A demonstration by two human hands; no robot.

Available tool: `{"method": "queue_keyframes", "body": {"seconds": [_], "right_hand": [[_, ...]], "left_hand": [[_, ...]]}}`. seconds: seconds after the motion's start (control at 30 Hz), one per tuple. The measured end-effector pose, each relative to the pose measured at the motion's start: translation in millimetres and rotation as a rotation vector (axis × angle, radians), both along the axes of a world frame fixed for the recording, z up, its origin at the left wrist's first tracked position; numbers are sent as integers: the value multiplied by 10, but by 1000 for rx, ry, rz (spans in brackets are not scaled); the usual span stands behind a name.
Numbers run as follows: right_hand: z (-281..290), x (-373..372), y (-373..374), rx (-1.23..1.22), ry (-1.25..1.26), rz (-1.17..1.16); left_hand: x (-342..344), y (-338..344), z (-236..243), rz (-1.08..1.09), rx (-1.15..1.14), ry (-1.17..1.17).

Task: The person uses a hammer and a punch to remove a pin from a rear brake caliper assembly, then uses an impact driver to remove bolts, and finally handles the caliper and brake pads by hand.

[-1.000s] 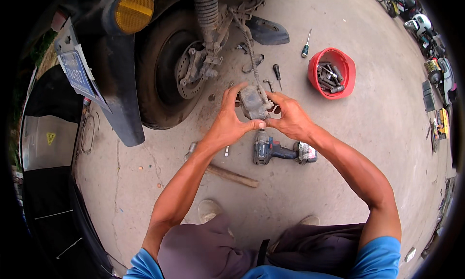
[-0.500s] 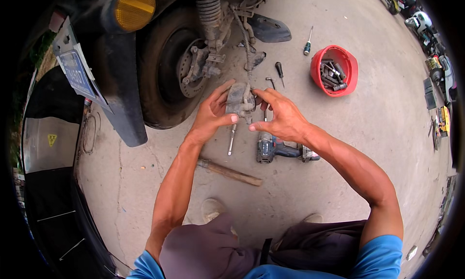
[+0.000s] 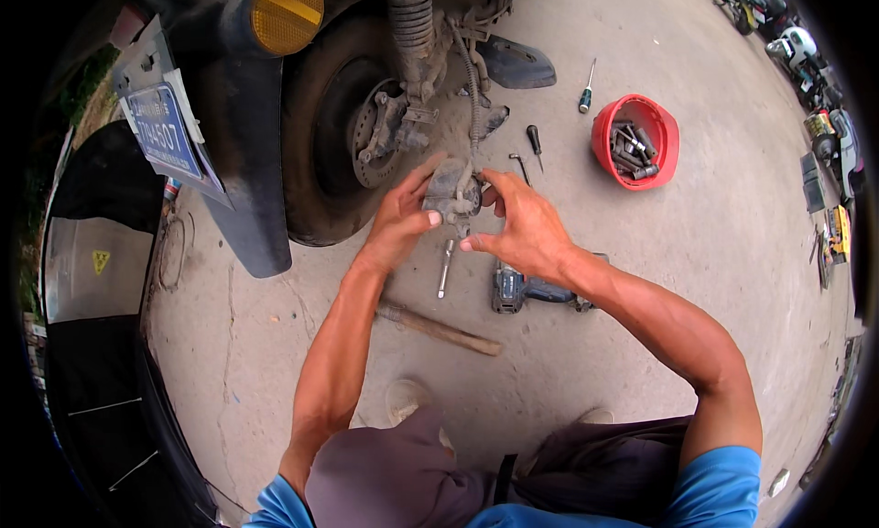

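A dirty grey brake caliper (image 3: 446, 182) hangs on its ribbed hose (image 3: 475, 111), held off the ground between my two hands. My left hand (image 3: 399, 224) grips its left side, fingers behind and thumb along the lower front. From the right, my right hand (image 3: 533, 224) has its fingertips on the caliper's side, with the thumb close to its lower end. Up and to the left stand the wheel's tyre (image 3: 307, 162) and the brake disc (image 3: 364, 152). Below the caliper a steel socket extension (image 3: 446, 270) lies on the concrete.
A cordless impact wrench (image 3: 507, 290) lies partly under my right forearm. The wooden-handled hammer (image 3: 449, 332) is nearer my feet. Two screwdrivers (image 3: 586, 97) lie to the far right, beside a red helmet-shaped container (image 3: 672, 143) of sockets. A mudguard (image 3: 252, 162) hangs left.
The view has shifted slightly, so the wheel and tools appear further right. The caliper is turned a little between my hands, and the fingers of my right hand sit closer against it.
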State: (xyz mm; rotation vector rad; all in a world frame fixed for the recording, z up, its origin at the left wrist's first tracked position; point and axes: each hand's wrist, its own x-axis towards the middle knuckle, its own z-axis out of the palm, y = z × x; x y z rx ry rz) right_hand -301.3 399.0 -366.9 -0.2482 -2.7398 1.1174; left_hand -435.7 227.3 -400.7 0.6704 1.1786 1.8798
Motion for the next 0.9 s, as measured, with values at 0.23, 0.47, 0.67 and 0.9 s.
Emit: {"method": "queue_keyframes", "body": {"seconds": [0.23, 0.47, 0.67, 0.9], "right_hand": [[-5, -19, -43, 49, -10, -9], [-211, -23, 56, -214, -30, -5], [-161, -21, 47, -252, -61, -12], [-50, -24, -65, -240, 64, 123]], "left_hand": [[118, 89, 9, 99, -134, 212], [112, 175, -341, 190, -165, 98], [128, 178, -362, 211, -172, -1], [18, 178, -450, 372, -361, -11]]}}
